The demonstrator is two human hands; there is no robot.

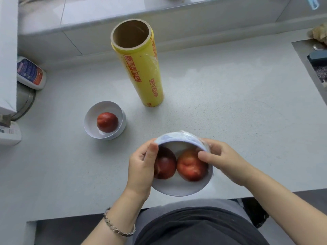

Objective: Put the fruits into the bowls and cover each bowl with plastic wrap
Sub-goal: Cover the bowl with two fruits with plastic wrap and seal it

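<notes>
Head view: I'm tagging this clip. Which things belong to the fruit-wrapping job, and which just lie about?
Job: held bowl, its two fruits, second bowl, its fruit, plastic wrap roll, left hand, right hand.
Lying about: labelled bottle, recess at the right.

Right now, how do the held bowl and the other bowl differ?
The held bowl has two fruits; the far bowl has one fruit. The held bowl is tilted, gripped by the left hand and right hand, plastic wrap on it; the far bowl sits flat, uncovered, untouched. Both are white inside.
</notes>
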